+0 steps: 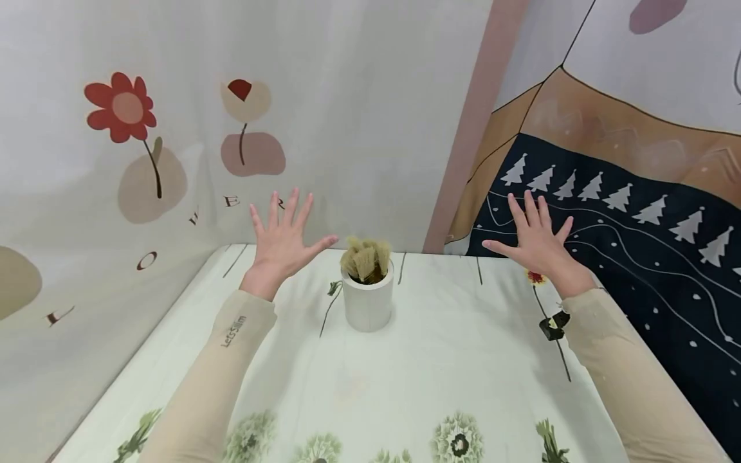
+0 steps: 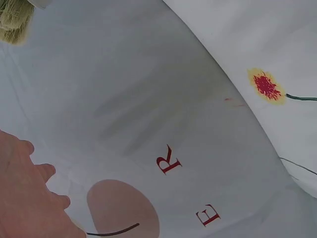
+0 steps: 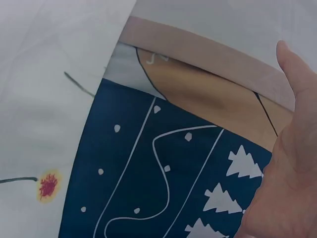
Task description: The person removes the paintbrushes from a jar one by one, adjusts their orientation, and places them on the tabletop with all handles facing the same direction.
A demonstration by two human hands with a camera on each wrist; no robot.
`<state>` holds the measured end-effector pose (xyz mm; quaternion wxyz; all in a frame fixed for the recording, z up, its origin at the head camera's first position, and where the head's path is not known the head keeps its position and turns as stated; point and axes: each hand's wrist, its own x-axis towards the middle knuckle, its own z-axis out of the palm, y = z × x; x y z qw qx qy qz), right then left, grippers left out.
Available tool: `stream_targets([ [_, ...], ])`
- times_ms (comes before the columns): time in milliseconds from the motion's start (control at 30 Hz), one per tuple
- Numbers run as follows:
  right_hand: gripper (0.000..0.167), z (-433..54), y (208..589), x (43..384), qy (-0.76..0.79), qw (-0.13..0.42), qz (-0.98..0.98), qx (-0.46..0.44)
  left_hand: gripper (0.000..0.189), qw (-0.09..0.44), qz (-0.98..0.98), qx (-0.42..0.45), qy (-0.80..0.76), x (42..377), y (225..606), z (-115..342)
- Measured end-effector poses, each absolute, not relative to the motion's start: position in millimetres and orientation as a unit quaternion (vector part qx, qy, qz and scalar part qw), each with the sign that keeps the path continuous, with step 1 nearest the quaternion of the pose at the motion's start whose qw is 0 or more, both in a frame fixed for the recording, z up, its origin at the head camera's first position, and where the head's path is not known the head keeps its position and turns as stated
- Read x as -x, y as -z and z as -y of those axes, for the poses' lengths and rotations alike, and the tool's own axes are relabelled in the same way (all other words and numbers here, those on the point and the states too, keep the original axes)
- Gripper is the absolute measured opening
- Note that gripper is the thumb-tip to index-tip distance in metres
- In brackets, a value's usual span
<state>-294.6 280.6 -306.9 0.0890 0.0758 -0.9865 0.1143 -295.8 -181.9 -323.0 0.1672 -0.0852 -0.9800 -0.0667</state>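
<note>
My left hand (image 1: 282, 244) is raised over the far left part of the table, fingers straight and spread, holding nothing. On the other side my right hand (image 1: 538, 241) is held up the same way, over the far right table edge, also holding nothing. Between them stands a white cylindrical pot (image 1: 368, 305), upright, with a bundle of dry beige bristly tufts (image 1: 366, 258) sticking out of its top. The left thumb points toward these tufts, apart from them. In the left wrist view the tufts (image 2: 14, 22) show at the top left corner.
A white cloth with printed flowers covers the table (image 1: 417, 360). Behind it hangs a pale curtain (image 1: 359, 128) with flower prints and letters. At the right is a dark blue cloth (image 1: 637, 257) with white printed trees.
</note>
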Motion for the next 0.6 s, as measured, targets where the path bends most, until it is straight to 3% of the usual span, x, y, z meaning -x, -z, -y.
stream_targets([
  [600,0.106,-271,306,296,-0.134,0.091,0.983,-0.09,0.1,0.17,0.977,0.093,0.087,285,325,177],
])
